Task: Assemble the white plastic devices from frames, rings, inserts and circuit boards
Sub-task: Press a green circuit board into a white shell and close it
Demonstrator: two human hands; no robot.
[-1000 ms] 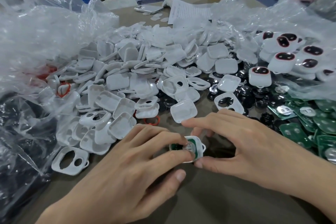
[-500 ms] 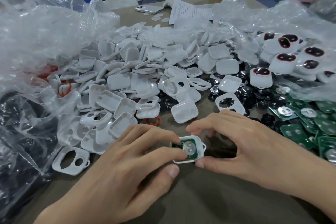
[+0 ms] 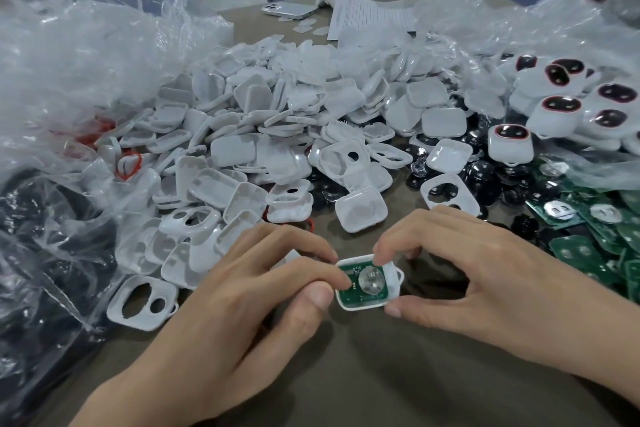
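A white plastic frame (image 3: 393,282) lies on the brown table between my hands, with a green circuit board (image 3: 363,286) and its round metal dome seated inside. My left hand (image 3: 242,298) pinches the frame's left side with thumb and fingertips. My right hand (image 3: 467,263) pinches its right side, forefinger on the top edge and thumb under the near corner. A heap of white shells and frames (image 3: 277,135) fills the table behind. Green boards (image 3: 588,239) lie at the right, black inserts (image 3: 485,180) beside them, and red rings (image 3: 130,163) at the left.
Finished white devices with dark red-rimmed faces (image 3: 561,107) lie in a clear bag at the right. Crumpled clear plastic bags (image 3: 69,87) cover the left side. A loose white frame (image 3: 142,302) lies near my left wrist. A phone (image 3: 287,9) and a printed sheet (image 3: 370,17) sit far back.
My left fingers have slid off the board, so its green face and metal dome now show fully. Both hands stay on the frame, which has barely moved.
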